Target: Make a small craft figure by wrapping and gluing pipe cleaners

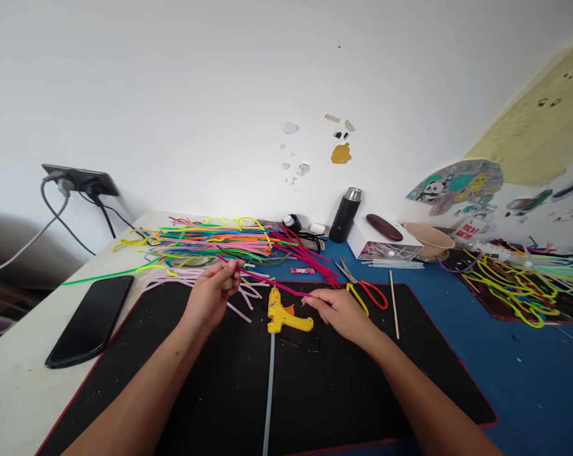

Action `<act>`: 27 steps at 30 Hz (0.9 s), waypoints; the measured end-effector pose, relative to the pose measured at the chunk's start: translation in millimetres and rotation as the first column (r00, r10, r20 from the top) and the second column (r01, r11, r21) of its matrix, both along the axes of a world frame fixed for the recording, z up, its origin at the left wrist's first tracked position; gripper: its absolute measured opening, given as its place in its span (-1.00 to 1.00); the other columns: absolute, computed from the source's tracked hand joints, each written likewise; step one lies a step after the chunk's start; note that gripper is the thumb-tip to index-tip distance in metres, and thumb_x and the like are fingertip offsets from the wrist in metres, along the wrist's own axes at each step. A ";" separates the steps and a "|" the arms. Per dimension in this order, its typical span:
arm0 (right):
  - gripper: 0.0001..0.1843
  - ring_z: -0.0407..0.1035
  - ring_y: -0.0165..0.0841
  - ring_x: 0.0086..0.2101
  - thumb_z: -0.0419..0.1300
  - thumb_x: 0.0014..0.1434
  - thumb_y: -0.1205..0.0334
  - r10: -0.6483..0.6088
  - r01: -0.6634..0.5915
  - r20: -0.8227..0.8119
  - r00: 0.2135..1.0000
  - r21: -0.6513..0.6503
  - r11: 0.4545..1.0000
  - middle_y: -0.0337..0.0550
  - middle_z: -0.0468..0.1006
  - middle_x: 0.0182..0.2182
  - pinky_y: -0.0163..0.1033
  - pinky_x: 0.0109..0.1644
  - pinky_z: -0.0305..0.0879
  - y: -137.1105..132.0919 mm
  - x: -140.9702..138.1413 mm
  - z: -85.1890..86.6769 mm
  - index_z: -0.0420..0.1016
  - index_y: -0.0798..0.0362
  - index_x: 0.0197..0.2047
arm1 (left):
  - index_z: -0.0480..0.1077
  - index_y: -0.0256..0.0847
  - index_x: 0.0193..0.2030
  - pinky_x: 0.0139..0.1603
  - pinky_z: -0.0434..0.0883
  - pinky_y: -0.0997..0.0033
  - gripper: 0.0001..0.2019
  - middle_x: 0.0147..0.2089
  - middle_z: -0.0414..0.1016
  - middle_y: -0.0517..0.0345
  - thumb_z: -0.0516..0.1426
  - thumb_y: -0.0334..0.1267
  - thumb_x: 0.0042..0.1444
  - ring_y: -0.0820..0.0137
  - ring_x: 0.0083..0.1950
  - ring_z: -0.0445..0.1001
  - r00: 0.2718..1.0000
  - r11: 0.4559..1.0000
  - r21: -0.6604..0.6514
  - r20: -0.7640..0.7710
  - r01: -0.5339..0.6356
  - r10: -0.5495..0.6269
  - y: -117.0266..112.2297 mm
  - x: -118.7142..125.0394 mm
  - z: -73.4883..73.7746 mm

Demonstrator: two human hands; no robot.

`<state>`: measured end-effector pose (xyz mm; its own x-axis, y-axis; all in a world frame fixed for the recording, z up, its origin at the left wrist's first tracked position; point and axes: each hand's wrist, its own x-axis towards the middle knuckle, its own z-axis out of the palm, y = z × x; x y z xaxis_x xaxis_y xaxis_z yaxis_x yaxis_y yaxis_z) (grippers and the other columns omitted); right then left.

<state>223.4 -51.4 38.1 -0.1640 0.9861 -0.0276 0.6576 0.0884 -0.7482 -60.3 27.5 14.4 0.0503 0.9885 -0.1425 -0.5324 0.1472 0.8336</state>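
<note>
The left hand and right hand are pinching a magenta pipe cleaner in closed grips, above the far edge of the mat on the table. A glue gun is pointing toward it; slack could cause snagging on the nozzle.

A thin, fuzzy magenta pipe cleaner stretches nearly straight between the left hand and right hand, slanting slightly downward toward the right one, pinched by both.
</note>
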 end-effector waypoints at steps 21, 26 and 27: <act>-0.51 0.55 -0.25 -0.28 0.37 0.31 -0.06 0.025 -0.041 0.403 0.915 0.032 0.999 -0.17 0.64 -0.17 -0.20 -0.18 0.32 -36.4 -8.5 -17.2 0.60 -0.13 0.25 | 0.60 -0.35 -0.23 -0.61 0.28 0.67 -0.67 -0.49 0.37 0.26 0.50 -0.24 -0.11 0.56 -0.49 0.36 0.965 0.987 -0.020 0.208 -0.158 0.159 21.7 -23.2 -1.4; -0.69 0.58 -0.24 -0.21 0.32 0.38 0.02 0.060 -0.103 0.577 0.814 0.043 0.994 -0.13 0.62 -0.09 -0.24 -0.21 0.30 -31.0 -23.7 -21.6 0.65 -0.09 0.12 | 0.59 -0.34 -0.21 -0.62 0.28 0.67 -0.64 -0.48 0.38 0.26 0.51 -0.22 -0.10 0.56 -0.50 0.36 0.970 0.992 -0.016 0.207 -0.126 0.127 19.9 -19.9 -3.7; -0.72 0.58 -0.25 -0.23 0.31 0.39 0.03 0.055 -0.105 0.583 0.810 0.052 0.993 -0.15 0.62 -0.12 -0.25 -0.23 0.28 -29.2 -23.5 -22.8 0.66 -0.10 0.10 | 0.59 -0.34 -0.21 -0.61 0.28 0.67 -0.65 -0.48 0.38 0.27 0.50 -0.22 -0.09 0.56 -0.50 0.36 0.971 0.992 -0.014 0.204 -0.126 0.127 19.6 -19.5 -3.9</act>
